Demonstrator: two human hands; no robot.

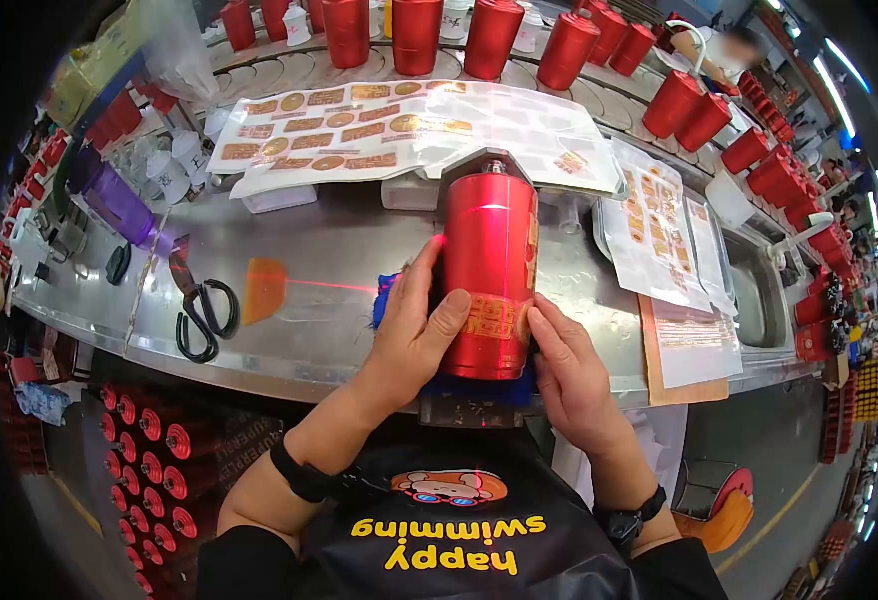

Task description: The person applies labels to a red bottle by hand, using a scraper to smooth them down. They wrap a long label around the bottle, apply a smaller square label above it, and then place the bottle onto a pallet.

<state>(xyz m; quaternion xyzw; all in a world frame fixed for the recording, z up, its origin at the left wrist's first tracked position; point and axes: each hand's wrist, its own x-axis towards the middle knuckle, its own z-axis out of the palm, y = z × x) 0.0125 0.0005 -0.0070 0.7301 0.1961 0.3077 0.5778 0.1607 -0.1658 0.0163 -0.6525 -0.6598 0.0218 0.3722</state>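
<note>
A glossy red bottle (481, 245) lies in a holder in front of me, its neck pointing away. A gold sticker (494, 317) with square characters sits on its lower front, and another gold strip shows along its right side. My left hand (409, 335) grips the bottle's left side, with the thumb pressing near the sticker's left edge. On the right, my right hand (571, 380) has its thumb and fingers closed against the bottle beside the sticker's right edge. Blue cloth (385, 298) shows beside my left hand. The fingers under the bottle are hidden.
Sheets of gold stickers (359, 130) lie beyond the bottle, with more sheets (659, 225) at right near a sink (762, 312). Black-handled scissors (204, 310) and a yellow scraper (264, 288) lie left. Red bottles (415, 38) line a conveyor behind; a person (727, 55) is at far right.
</note>
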